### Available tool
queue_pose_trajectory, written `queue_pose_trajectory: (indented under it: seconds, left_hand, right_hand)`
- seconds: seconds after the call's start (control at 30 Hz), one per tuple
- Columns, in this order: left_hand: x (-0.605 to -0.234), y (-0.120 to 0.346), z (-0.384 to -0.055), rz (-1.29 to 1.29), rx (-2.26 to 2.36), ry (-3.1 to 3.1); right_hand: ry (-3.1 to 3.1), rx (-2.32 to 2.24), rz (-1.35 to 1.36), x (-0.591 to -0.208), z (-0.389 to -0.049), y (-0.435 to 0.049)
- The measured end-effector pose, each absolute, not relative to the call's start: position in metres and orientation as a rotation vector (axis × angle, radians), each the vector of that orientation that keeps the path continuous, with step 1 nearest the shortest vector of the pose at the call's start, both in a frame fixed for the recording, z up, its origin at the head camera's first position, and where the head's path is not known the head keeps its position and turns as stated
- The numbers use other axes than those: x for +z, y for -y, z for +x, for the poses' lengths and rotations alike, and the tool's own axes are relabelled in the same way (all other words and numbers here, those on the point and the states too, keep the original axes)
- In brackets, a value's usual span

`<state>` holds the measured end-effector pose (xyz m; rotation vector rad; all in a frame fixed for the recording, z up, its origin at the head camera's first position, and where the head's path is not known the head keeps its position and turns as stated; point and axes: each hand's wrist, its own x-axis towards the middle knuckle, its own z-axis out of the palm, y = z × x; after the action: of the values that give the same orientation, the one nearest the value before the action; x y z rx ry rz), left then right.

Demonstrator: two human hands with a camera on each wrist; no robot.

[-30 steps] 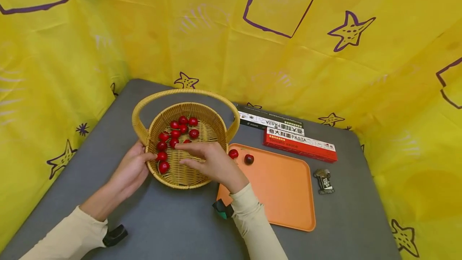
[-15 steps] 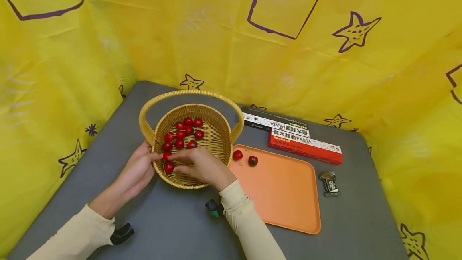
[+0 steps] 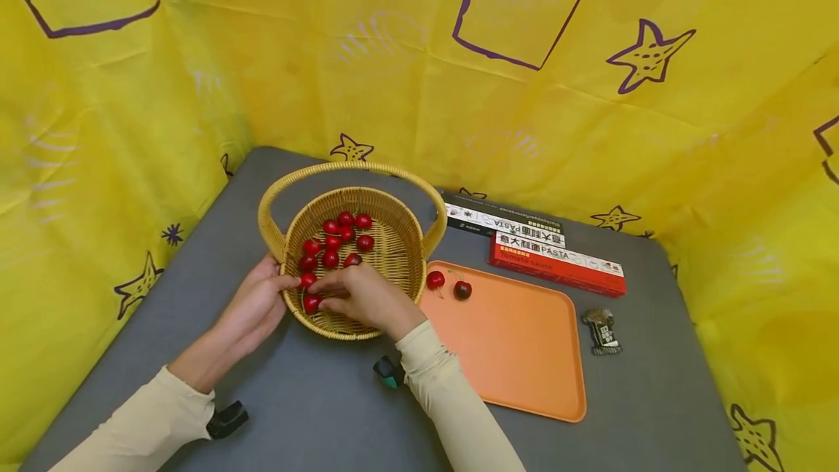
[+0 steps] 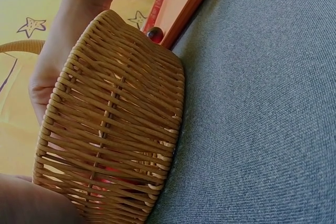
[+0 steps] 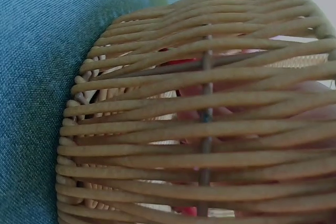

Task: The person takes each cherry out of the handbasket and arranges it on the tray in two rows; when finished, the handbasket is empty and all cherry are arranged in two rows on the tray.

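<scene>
A round wicker basket (image 3: 400, 239) with an arched handle holds several red cherries (image 3: 331, 259), most of them toward its left side. My left hand (image 3: 252, 308) grips the basket's left rim near the foot of the handle, thumb over the edge. Reaching in over the near right rim, my right hand (image 3: 367, 302) pinches a cherry (image 3: 311, 304) at the left wall between thumb and fingers. In the left wrist view the woven wall (image 4: 110, 114) hides most of the right hand's fingers. Only slivers of red show through the weave (image 5: 205, 129) in the right wrist view.
An orange tray (image 3: 518, 355) lies right of the basket with a red cherry (image 3: 435, 280) and a darker cherry (image 3: 462, 290) at its far left corner. Behind are a black pasta box (image 3: 505, 221) and a red one (image 3: 557, 266). A small dark toy-like object (image 3: 601, 331) lies at right.
My right hand has come down and left from above the basket's middle to the cherries at the left wall. My left hand keeps its grip; the head view has shifted slightly.
</scene>
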<state>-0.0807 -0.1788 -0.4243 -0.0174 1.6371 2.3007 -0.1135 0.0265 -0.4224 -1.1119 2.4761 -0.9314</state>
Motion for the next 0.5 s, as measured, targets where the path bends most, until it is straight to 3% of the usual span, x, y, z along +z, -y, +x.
queue_pose_trajectory:
  seconds: [0.5]
  left_hand:
    - [-0.4236, 0.1779, -0.0802, -0.044, 2.304, -1.631]
  right_hand:
    - [-2.481, -0.896, -1.190, -0.4321, -0.1198, -0.0194]
